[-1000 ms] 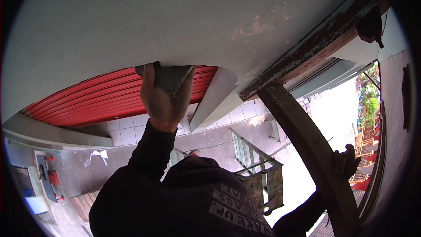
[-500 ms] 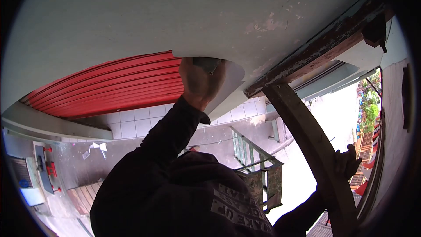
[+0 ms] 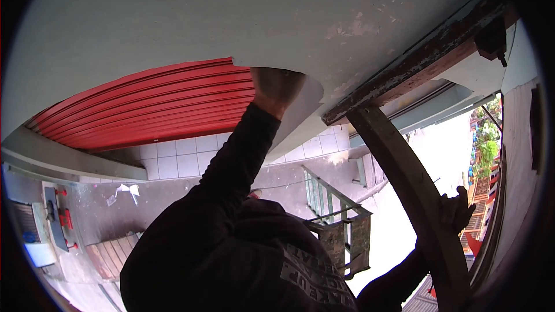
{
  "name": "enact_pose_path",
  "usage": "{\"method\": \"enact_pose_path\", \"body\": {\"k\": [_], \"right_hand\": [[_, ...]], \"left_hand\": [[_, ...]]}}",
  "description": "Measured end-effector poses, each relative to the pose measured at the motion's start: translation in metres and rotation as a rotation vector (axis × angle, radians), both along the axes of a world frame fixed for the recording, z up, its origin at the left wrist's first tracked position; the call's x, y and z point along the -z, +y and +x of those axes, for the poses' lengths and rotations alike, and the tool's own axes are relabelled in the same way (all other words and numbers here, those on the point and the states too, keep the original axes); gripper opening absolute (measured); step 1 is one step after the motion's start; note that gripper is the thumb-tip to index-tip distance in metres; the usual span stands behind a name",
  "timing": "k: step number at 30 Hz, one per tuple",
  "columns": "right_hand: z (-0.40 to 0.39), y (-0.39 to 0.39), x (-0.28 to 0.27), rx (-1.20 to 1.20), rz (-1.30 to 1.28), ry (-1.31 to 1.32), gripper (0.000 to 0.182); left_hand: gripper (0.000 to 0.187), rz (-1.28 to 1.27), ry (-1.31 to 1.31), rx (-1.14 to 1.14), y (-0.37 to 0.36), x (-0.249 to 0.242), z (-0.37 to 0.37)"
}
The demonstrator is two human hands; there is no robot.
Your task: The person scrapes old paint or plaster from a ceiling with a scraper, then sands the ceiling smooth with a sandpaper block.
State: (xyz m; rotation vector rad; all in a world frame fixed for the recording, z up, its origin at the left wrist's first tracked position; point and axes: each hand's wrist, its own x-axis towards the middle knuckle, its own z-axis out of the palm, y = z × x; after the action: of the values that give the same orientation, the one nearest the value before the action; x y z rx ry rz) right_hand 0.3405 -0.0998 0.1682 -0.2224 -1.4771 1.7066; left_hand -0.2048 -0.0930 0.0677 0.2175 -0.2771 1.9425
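Head view | pale ceiling overhead, above red shutter | one hand pressed up against ceiling edge, arm stretched straight, fingers' hold cannot be told | other hand, low, fingers wrapped round curved dark beam under rusty frame

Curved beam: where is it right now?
In the head view, the curved beam runs down the right side from the peeling wooden frame, beside the railing; the right hand grips it low down.
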Motion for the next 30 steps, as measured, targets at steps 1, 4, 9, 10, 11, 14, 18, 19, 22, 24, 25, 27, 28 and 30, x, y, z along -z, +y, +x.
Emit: {"method": "enact_pose_path", "body": {"k": [1, 4, 9, 10, 11, 14, 18, 19, 22, 24, 25, 27, 28, 30], "right_hand": [[0.002, 0.0, 0.003, 0.025, -0.01, 0.022, 0.066], [0.002, -0.006, 0.007, 0.091, -0.038, 0.059, 0.066], [0.034, 0.003, 0.02, 0.379, -0.075, -0.054, 0.066], [0.017, -0.007, 0.014, 0.358, -0.107, 0.018, 0.066], [-0.002, -0.016, 0.008, 0.339, -0.14, 0.088, 0.066], [0.055, 0.002, 0.026, 0.485, -0.092, -0.11, 0.066], [0.022, 0.006, 0.006, 0.088, 0.008, -0.068, 0.067], [0.011, 0.005, 0.002, -0.006, 0.002, -0.025, 0.067], [0.006, 0.0, 0.004, 0.065, -0.054, 0.036, 0.067], [0.007, -0.008, 0.007, 0.094, -0.1, 0.072, 0.067], [0.031, -0.003, 0.015, 0.152, -0.093, -0.014, 0.067], [0.068, 0.008, 0.028, 0.214, -0.077, -0.106, 0.066], [0.065, 0.006, 0.028, 0.218, -0.067, -0.114, 0.065], [-0.001, -0.013, 0.006, 0.347, -0.038, -0.107, 0.059]], "left_hand": [[0.027, -0.021, 0.04, -0.047, -0.013, -0.017, 0.002], [0.023, -0.268, 0.175, -0.163, 0.027, 0.023, 0.016], [0.024, -0.376, 0.298, -0.198, 0.072, 0.063, 0.019], [0.025, -0.233, 0.284, -0.151, 0.054, 0.052, 0.002], [0.026, -0.092, 0.266, -0.103, 0.036, 0.045, -0.016], [0.03, 0.156, 0.322, -0.133, 0.018, 0.029, -0.026], [0.031, -0.431, 0.488, -0.397, 0.076, 0.082, 0.024], [0.03, -0.62, 0.581, -0.446, 0.097, 0.102, 0.042], [0.027, -0.693, 0.75, -0.292, 0.087, 0.097, 0.048], [0.026, -0.604, 0.67, -0.186, 0.066, 0.077, 0.045], [0.026, -0.55, 0.592, -0.189, 0.056, 0.068, 0.043], [0.027, -0.383, 0.394, -0.219, 0.03, 0.035, 0.041], [0.028, -0.271, 0.272, -0.242, 0.009, 0.011, 0.046], [0.029, -0.242, 0.16, -0.249, 0.009, 0.01, 0.055]]}}
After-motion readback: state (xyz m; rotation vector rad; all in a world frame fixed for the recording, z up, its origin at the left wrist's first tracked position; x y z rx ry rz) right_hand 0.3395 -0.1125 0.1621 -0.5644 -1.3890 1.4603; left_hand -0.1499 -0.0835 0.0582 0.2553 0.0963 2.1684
